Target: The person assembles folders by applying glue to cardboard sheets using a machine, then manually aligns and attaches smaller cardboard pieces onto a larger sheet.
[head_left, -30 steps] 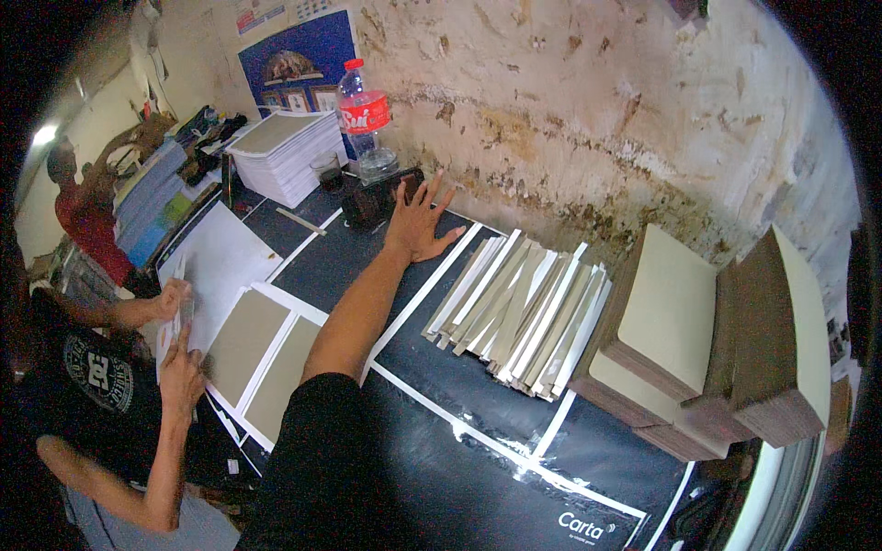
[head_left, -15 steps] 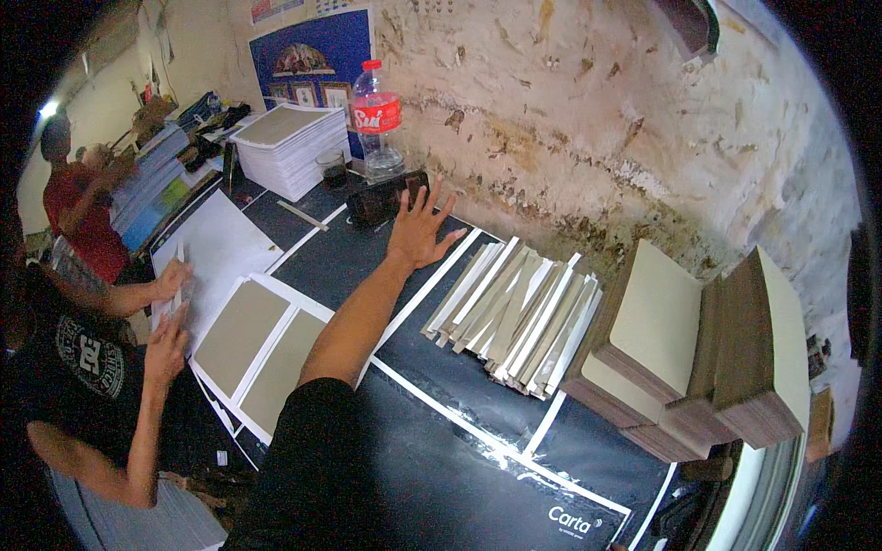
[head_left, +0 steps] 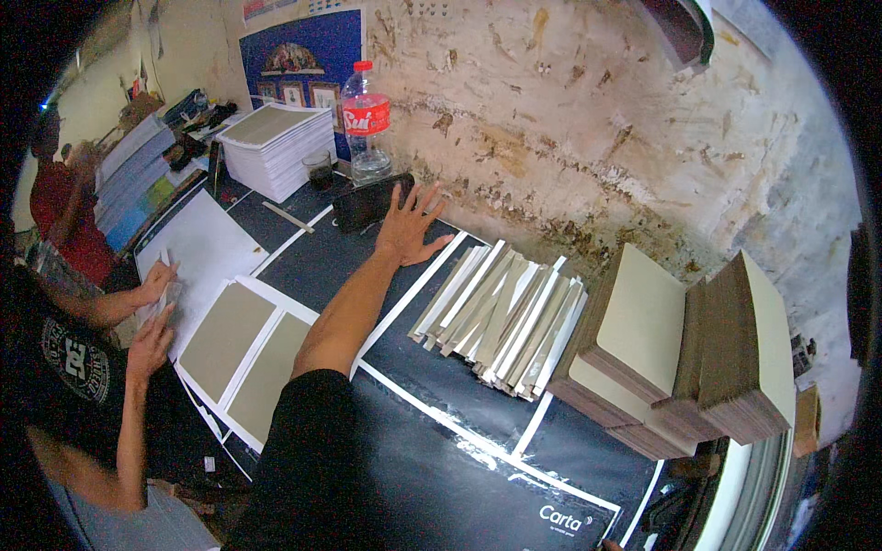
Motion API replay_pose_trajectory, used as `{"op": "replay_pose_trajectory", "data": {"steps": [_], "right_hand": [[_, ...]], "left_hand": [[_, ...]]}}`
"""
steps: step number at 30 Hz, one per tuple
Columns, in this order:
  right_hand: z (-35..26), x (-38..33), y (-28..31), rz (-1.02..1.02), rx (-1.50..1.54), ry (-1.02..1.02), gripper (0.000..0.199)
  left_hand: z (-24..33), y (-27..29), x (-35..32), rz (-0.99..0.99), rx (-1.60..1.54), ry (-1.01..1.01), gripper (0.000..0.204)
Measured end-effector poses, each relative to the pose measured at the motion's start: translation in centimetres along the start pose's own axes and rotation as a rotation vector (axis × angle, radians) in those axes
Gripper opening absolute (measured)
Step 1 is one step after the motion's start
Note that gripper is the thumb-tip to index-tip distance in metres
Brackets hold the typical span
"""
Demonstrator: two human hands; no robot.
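My left hand [head_left: 409,230] reaches far across the table, palm down and open, fingers spread. Its fingertips are at the right end of a black case-like object [head_left: 367,204]; whether they press on it I cannot tell. To the right of this hand lies a loose pile of grey and white board strips [head_left: 501,317]. A small bit of skin at the lower edge looks like a fingertip of my right hand [head_left: 611,545]; the rest is out of sight.
Stacks of grey board [head_left: 643,321] stand at right. Behind are a plastic bottle [head_left: 369,138], a dark drink glass [head_left: 318,171] and a paper stack [head_left: 280,156]. At left, a co-worker's hands [head_left: 154,317] hold something pale over white paper [head_left: 197,243] near two grey panels [head_left: 225,335].
The whole view has shifted slightly, so things sit a little further left. My left hand stays open beside the black object. The co-worker's hands remain over the paper.
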State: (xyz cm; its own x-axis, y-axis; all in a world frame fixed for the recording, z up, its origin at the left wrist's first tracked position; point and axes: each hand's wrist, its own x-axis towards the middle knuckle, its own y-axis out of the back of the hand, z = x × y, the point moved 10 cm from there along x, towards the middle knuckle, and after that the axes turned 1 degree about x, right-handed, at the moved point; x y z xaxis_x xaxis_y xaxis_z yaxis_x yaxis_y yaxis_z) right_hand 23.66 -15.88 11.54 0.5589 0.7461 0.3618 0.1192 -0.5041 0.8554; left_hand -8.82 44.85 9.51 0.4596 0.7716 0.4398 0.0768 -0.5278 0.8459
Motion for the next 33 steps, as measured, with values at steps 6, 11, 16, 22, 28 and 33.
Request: {"op": "replay_pose_trajectory", "data": {"steps": [6,11,16,22,28,33], "right_hand": [[-0.3,-0.1,0.2,0.033,-0.006,-0.004,0.023],[-0.2,-0.2,0.3,0.042,0.023,-0.007,0.022],[0.1,-0.1,0.1,0.054,0.011,0.032,0.021],[0.6,-0.1,-0.5,0.046,0.013,0.006,0.02],[0.7,-0.3,-0.4,0.072,0.007,0.012,0.02],[0.5,-0.3,-0.4,0.06,-0.006,0.012,0.022]], "left_hand": [[-0.7,1.3,-0.8,-0.052,-0.014,0.149,0.088],[-1.3,1.6,-1.4,0.04,-0.074,0.166,0.089],[-1.5,0.8,-1.8,-0.035,-0.153,0.279,0.087],[-2.0,2.2,-2.2,0.22,-0.104,0.207,0.087],[0.1,0.4,-0.9,0.02,-0.09,0.042,0.08],[-0.8,0.6,-1.1,-0.014,-0.046,0.102,0.083]]}}
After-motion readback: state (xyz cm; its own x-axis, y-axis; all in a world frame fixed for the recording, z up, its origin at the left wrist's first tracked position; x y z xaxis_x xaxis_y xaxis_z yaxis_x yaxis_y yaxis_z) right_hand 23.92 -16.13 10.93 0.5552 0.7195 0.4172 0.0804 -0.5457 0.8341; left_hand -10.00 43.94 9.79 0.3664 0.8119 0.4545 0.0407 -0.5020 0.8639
